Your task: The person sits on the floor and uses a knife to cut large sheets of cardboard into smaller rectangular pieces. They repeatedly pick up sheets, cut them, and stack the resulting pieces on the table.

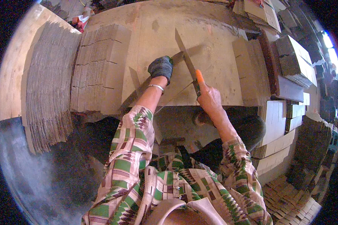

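Near the centre of the frame, the right hand (208, 98) is clenched around the dark handle of a long flat blade (185, 56). Its forefinger, capped in an orange finger cot (199, 77), lies extended along the handle. The blade's long axis runs from that hand up and slightly left, its tip pointing toward the upper centre of the frame, over the pale wooden worktable (214, 56).

The left hand (161, 68), in a dark grey glove with a metal bangle (156, 87) at the wrist, sits just left of the blade's middle. Its fingers are curled down onto a strip of cardboard (178, 58) that passes under the blade; whether they pinch it or only press it flat cannot be told. So the blade lies right of the gloved fingers, close beside them, and the right hand alone carries it.

A fanned stack of flat cardboard sheets (99, 67) lies left of centre, another fanned pile (49, 86) lies at the far left, and bundled carton stacks (293, 56) fill the right side.
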`<action>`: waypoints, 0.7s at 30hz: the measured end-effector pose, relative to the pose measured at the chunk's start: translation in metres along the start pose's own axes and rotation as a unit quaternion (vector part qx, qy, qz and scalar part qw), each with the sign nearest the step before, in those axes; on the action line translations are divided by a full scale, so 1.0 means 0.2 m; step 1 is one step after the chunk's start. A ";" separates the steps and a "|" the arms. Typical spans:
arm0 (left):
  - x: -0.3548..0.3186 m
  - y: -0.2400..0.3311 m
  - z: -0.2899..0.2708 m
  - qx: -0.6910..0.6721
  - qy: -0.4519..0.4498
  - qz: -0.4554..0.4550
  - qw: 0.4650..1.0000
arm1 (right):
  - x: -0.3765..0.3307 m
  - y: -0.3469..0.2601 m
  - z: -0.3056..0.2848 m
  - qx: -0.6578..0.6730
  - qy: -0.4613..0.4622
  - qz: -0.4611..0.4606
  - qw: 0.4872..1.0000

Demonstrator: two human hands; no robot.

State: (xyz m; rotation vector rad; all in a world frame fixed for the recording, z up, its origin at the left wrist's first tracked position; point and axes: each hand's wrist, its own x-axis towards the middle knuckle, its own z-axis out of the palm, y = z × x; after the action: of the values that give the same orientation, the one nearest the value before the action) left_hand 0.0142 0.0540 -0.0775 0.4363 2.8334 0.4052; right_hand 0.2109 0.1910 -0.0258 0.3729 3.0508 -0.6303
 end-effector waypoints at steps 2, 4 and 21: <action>-0.01 0.00 0.00 0.005 0.005 0.007 1.000 | -0.01 -0.02 -0.03 0.000 -0.015 0.009 1.000; -0.03 0.00 0.00 0.006 0.010 0.018 1.000 | -0.01 -0.01 0.00 -0.014 -0.029 0.013 0.999; -0.37 -0.13 -0.06 -0.017 0.075 0.178 0.981 | -0.02 1.14 -0.36 -0.381 0.125 0.266 0.877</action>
State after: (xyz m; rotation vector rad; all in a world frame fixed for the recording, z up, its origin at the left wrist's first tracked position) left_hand 0.0722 0.0045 -0.0596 0.9491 2.8845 0.5742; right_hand 0.2713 0.4220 -0.0486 1.2333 2.8581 0.6674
